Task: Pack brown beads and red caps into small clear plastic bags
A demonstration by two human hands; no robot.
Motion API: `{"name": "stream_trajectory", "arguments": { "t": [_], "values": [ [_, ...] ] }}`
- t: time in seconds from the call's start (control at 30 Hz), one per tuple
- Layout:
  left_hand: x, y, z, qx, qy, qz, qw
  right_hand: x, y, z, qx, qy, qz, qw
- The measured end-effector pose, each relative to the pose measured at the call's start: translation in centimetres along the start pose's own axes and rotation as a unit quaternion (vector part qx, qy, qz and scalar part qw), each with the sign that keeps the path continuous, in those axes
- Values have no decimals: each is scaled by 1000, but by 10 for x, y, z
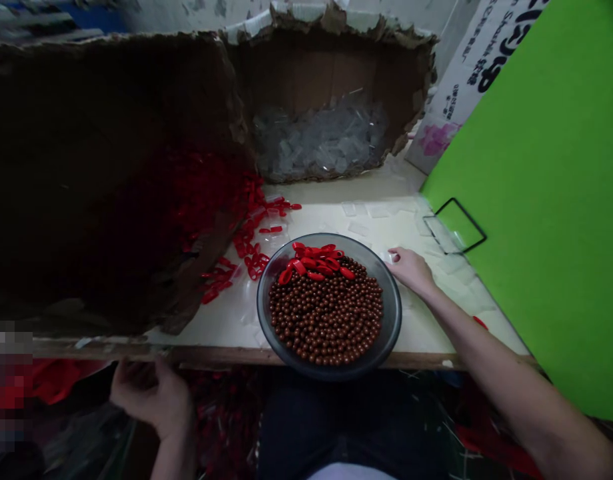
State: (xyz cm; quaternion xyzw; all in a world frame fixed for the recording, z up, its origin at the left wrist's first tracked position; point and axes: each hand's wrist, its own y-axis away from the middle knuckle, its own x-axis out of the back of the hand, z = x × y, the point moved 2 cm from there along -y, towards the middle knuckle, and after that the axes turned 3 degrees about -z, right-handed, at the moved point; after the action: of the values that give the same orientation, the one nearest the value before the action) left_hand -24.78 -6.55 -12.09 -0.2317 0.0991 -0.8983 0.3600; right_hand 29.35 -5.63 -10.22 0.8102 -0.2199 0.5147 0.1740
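A grey bowl [394, 320] sits at the table's front edge, filled with strands of brown beads [326, 320]. Several red oval plastic pieces [319, 263] lie on the beads at the far side. Just right of the bowl's rim, my right hand [411, 268] has its fingertips pinched on a small clear plastic piece [388, 258], partly hidden. My left hand [154, 395] is low at the left, in front of the table edge, palm up with loosely bent fingers apart and nothing visible in it.
A torn cardboard box [231, 113] at the back left spills red pieces [251, 257] onto the white table [331, 193]. Its other compartment holds clear plastic pieces [326, 140]. A green panel [551, 220] with a black wire frame [469, 223] borders the right. Clear pieces [379, 210] lie scattered.
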Motion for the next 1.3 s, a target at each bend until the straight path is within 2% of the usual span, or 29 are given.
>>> {"name": "stream_trajectory", "arguments": {
  "t": [0.03, 0.07, 0.13, 0.2, 0.27, 0.33, 0.4, 0.47, 0.53, 0.6, 0.7, 0.8, 0.87, 0.97, 1.07, 1.2, 1.3],
  "values": [
    [-8, 4, 21, -16, 15, 18, 1000, -2, -2, 0, -7, -19, -2, 1000],
    [-17, 10, 43, -32, 30, 7, 999, -2, -3, 0, -12, -40, -4, 999],
    [-36, 26, 88, -64, 61, -47, 995, 3, -2, 2, -13, -76, -9, 997],
    [-53, 43, 127, -120, 65, -113, 984, 18, 6, -2, 16, -129, 12, 991],
    [-67, 58, 154, -171, 72, -188, 965, 38, 23, -16, 79, -202, 49, 975],
    [-80, 69, 168, -193, 81, -264, 941, 55, 43, -40, 175, -226, 39, 957],
    [-89, 75, 173, -197, 78, -330, 920, 60, 61, -68, 291, -175, -58, 939],
    [-96, 78, 171, -199, 54, -370, 906, 53, 73, -91, 393, -80, -138, 906],
    [-99, 80, 169, -208, 20, -384, 900, 37, 76, -105, 442, 34, -159, 882],
    [-100, 81, 167, -217, -11, -387, 896, 19, 75, -115, 455, 126, -150, 869],
    [-100, 82, 168, -224, -34, -389, 893, -4, 79, -130, 478, 170, -163, 846],
    [-99, 81, 169, -221, -44, -391, 892, -16, 88, -144, 492, 111, -214, 837],
    [-99, 81, 169, -221, -42, -392, 892, -17, 91, -148, 475, 29, -248, 844],
    [-100, 80, 166, -220, -30, -390, 894, -11, 89, -144, 405, -107, -297, 858],
    [-101, 80, 163, -217, -16, -387, 896, 1, 89, -138, 323, -227, -349, 850],
    [-101, 80, 164, -213, 3, -385, 898, 14, 99, -136, 252, -344, -366, 827],
    [-99, 79, 167, -208, 21, -387, 898, 19, 105, -135, 226, -397, -349, 818]
  ]
}}
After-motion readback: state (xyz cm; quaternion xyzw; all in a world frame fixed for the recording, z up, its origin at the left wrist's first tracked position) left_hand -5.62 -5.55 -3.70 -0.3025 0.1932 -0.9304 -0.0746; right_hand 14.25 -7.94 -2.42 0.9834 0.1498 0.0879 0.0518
